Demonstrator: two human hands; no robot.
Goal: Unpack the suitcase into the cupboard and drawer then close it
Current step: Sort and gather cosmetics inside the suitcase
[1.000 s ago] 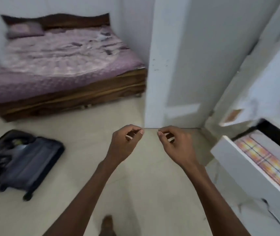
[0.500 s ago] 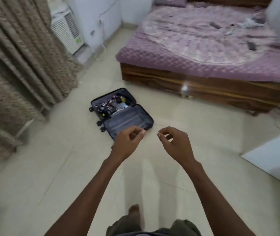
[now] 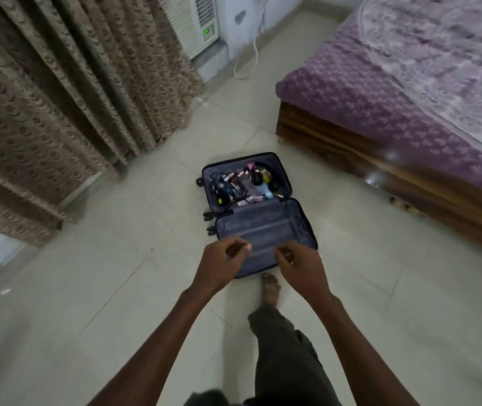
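Suitcase (image 3: 256,212) open flat on floor, dead ahead at 12 o'clock, long axis running 12–6. Small stuff sits in far half; near half looks empty. Both hands about equally close, hovering over near edge. Left hand (image 3: 219,266) & right hand (image 3: 300,266): fingers loosely curled, nothing held, no contact w/ case.

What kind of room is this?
Most likely a bedroom: a wooden bed with a purple cover, long brown curtains, and an open suitcase of small things on the tiled floor.
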